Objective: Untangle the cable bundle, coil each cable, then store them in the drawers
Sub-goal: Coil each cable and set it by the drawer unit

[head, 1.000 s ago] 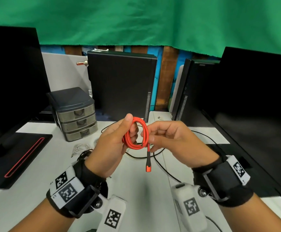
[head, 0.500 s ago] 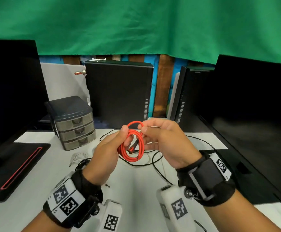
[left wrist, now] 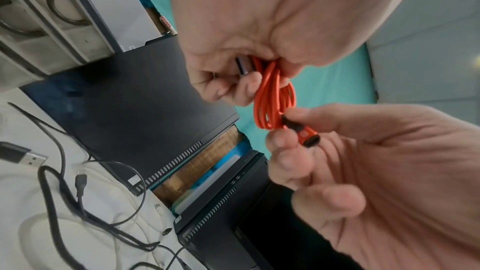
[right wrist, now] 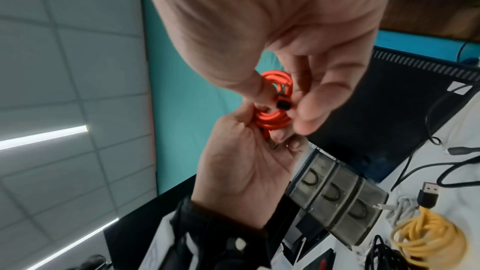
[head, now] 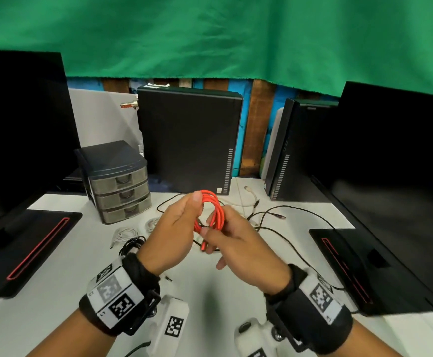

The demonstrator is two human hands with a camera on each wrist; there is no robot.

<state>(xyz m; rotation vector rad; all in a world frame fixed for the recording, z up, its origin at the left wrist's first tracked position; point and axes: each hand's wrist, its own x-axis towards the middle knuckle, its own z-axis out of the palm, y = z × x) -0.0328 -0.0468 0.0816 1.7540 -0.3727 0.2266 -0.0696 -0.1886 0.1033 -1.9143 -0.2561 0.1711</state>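
Orange cable (head: 211,211), light and springy, sits coiled in the left hand (head: 176,235) while the right hand (head: 238,243) pinches its plug (left wrist: 303,133); grip across all loops.

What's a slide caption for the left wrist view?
Left hand grips the coiled orange cable; right hand pinches its connector.

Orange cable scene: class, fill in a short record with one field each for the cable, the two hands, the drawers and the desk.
cable: orange braided cable, wound in a coil, held above the desk
left hand: grips the coil
right hand: pinches the cable's orange and black plug
drawers: grey plastic three-drawer unit, all three shut
desk: white desk with loose black cables and a coiled white cable
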